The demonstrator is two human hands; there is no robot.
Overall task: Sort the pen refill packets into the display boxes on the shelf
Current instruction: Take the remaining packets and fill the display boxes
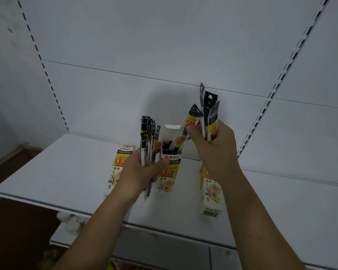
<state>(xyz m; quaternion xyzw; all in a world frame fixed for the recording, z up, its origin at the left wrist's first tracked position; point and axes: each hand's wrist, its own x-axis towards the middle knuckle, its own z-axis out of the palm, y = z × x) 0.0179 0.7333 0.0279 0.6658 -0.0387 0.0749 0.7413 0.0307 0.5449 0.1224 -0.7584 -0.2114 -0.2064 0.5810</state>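
Note:
Three white-and-yellow display boxes stand on the white shelf [47,172]. The middle box [169,172] is open at the top with dark refills inside. My left hand [141,174] grips a bunch of refill packets [147,137] upright, just left of the middle box, its thumb against the box front. My right hand [213,149] holds a second bunch of packets [209,112] and pinches a single packet [183,133] whose lower end slants into the middle box's opening. The left box [117,168] is partly hidden by my left hand. The right box [211,193] sits below my right wrist.
The shelf's white back panel [164,45] has slotted uprights at left and right. A lower shelf edge [164,236] runs beneath my forearms. White rounded objects [70,221] lie under the shelf at lower left. A brown floor area shows at far left.

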